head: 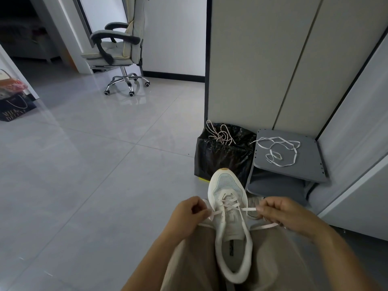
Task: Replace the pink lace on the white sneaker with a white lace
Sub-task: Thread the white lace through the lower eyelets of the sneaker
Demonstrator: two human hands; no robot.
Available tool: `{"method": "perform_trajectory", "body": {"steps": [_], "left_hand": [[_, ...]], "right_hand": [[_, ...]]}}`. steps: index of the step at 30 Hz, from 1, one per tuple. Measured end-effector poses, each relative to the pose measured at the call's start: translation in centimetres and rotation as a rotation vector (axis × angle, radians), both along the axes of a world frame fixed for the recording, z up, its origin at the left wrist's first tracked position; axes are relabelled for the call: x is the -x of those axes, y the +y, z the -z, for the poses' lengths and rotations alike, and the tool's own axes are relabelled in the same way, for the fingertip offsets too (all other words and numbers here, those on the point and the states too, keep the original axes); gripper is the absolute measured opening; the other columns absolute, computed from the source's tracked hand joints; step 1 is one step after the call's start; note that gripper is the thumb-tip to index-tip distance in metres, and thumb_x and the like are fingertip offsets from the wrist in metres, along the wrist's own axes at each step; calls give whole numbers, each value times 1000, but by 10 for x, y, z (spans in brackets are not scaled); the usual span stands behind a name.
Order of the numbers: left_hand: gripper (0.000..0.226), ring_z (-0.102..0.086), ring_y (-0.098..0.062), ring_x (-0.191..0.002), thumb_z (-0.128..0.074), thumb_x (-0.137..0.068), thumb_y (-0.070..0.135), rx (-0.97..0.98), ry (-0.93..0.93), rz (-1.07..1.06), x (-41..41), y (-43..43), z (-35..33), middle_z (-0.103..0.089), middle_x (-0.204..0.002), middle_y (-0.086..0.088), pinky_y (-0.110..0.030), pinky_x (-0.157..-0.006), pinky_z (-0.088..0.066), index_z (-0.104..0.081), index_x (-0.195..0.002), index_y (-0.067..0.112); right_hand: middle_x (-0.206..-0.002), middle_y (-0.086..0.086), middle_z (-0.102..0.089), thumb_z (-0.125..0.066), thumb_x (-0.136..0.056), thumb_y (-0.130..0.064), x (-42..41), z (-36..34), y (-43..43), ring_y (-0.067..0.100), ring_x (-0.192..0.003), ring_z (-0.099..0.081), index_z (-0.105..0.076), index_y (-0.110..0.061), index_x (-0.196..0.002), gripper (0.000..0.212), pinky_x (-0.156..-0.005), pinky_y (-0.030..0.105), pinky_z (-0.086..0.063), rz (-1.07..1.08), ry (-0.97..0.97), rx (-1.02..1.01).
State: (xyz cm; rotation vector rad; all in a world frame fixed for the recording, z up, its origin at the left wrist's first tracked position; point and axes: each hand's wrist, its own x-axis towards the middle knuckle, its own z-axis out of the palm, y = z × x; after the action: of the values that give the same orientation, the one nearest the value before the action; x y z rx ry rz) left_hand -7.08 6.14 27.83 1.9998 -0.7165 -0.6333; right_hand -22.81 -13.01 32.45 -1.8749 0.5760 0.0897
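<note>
Right now the white mesh sneaker [228, 227] rests on the person's lap, toe pointing away, with a flat white lace [248, 209] crossed through its lower eyelets. Both the left hand [186, 215] and the right hand [281, 215] have their fingers curled, each pinching one lace end out to its side. Limp, light and flat, the lace will likely twist and slip, so it seems best gripped close to the stiff tip for threading. The speckled pink lace [220, 134] lies coiled on a black plastic bin bag [220, 160] beyond the toe.
</note>
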Motion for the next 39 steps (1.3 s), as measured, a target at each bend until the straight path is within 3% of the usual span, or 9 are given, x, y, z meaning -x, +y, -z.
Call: {"method": "perform_trajectory", "body": {"steps": [4,8,11,14,26,31,33,35,39], "left_hand": [[23,-50,-3,-66,-64,-83,20,93,-230,-61,23,-2,-10,-57,-75,11,-14,-64,-40,-52,-71,35],[47,-53,1,-106,-61,-82,19,235,-46,200,81,-29,-24,-52,-108,26,-14,-93,-42,-44,-122,36],[30,-61,-2,-89,-58,-83,12,315,139,107,93,-40,-27,-64,-90,21,-25,-87,-47,-53,-101,35],[14,-58,4,-64,-58,-89,10,258,167,130,82,-28,-35,-61,-62,18,-15,-71,-44,-63,-85,22],[15,-48,-7,-50,-58,-85,-4,320,153,-163,-15,30,-60,-57,-53,4,-16,-51,-42,-65,-79,6],[18,-44,-1,-43,-54,-87,-3,280,68,-40,0,2,-68,-60,-63,2,-14,-45,-37,-61,-80,13],[21,-47,1,-45,-57,-86,0,235,16,84,14,-19,-70,-60,-65,5,-14,-49,-40,-59,-79,20],[27,-49,1,-48,-59,-86,1,240,-22,131,23,-37,-72,-60,-67,3,-14,-51,-41,-56,-78,27],[26,-50,-1,-52,-65,-83,7,202,-94,154,21,-39,-70,-58,-68,8,-15,-54,-42,-53,-79,30]], "right_hand": [[-59,-2,-57,-65,-85,-21,-10,-15,18,1,-51,-48,-69,-9,-88,13,-52,10,-39,8,-109,-164],[-73,8,-64,-70,-74,-16,-25,-25,38,9,-54,-55,-64,-3,-103,32,-52,24,-49,126,-281,-550],[-76,10,-67,-54,-78,-10,-28,-31,35,11,-56,-60,-61,-1,-103,27,-50,24,-52,285,-396,-733],[-66,7,-68,-43,-90,-2,-22,-29,14,6,-50,-58,-61,0,-96,19,-47,18,-51,468,-438,-691],[-73,14,-58,-40,-94,3,-10,14,-25,10,-49,-55,-58,6,-97,18,-45,20,-50,689,-229,-377],[-120,1,-54,-57,-88,-28,-14,11,-12,15,-108,-51,-56,-13,-120,35,-92,28,-40,506,-169,443],[-112,-16,-55,-59,-84,-46,-23,-9,14,-4,-100,-53,-55,-24,-115,38,-84,12,-39,272,-283,324],[-94,-12,-66,-57,-89,-29,-31,-19,36,-2,-81,-64,-57,-23,-110,21,-69,9,-46,67,-294,10],[-50,-6,-54,-52,-92,-9,-26,-17,26,7,-51,-52,-65,-13,-89,14,-53,13,-42,154,-305,-52]]}}
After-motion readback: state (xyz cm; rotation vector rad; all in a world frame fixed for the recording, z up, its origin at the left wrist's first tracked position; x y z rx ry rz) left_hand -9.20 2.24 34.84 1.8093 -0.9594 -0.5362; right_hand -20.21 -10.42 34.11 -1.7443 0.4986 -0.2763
